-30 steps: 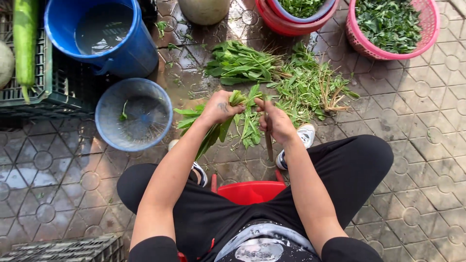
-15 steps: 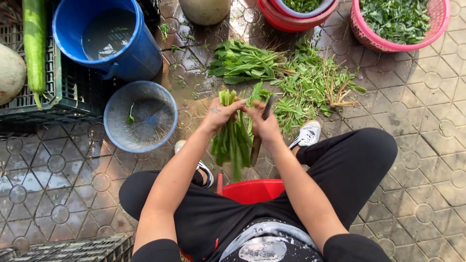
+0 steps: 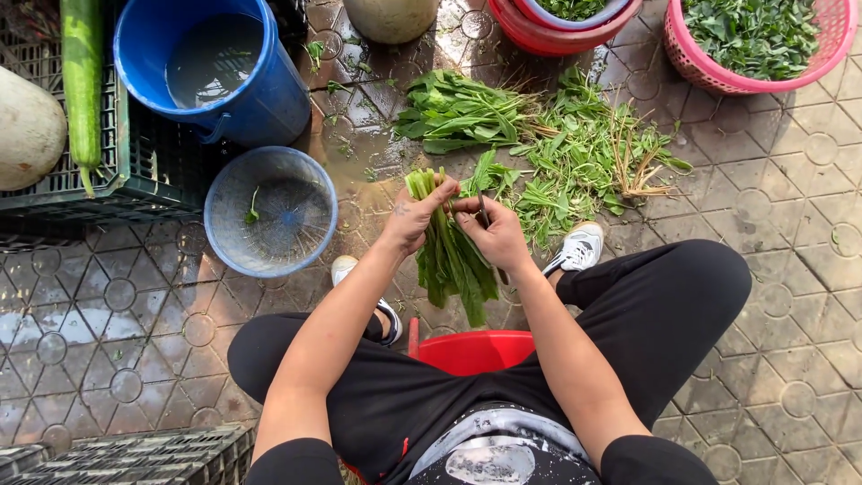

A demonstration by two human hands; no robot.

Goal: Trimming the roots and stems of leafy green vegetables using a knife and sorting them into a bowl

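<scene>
While the person sits low on a red stool (image 3: 480,348), both hands are busy with a bunch of greens (image 3: 452,256). On the far left a pale round gourd (image 3: 27,126) and a long green gourd (image 3: 82,76) lie on a dark crate (image 3: 135,171). Next to the crate stands a blue bucket (image 3: 251,99) with water in it. Just below the bucket sits a round blue sieve (image 3: 269,211) with one small leaf inside.

Moving right, the left hand (image 3: 415,217) is closed around the top of the bunch, near the cut stems. The bunch hangs down between the knees, with its leaves pointing at the stool. The right hand (image 3: 498,235) is closed too. It touches the bunch from the other side and holds a thin dark knife (image 3: 485,216); how tight that hold is cannot be seen.

Behind the hands a pile of greens (image 3: 548,144) lies on the wet tiles (image 3: 790,224). A white shoe (image 3: 576,249) peeks out near the right knee. At the top a red tub (image 3: 548,31) sits beside a pink basket (image 3: 709,72) full of leaves.
</scene>
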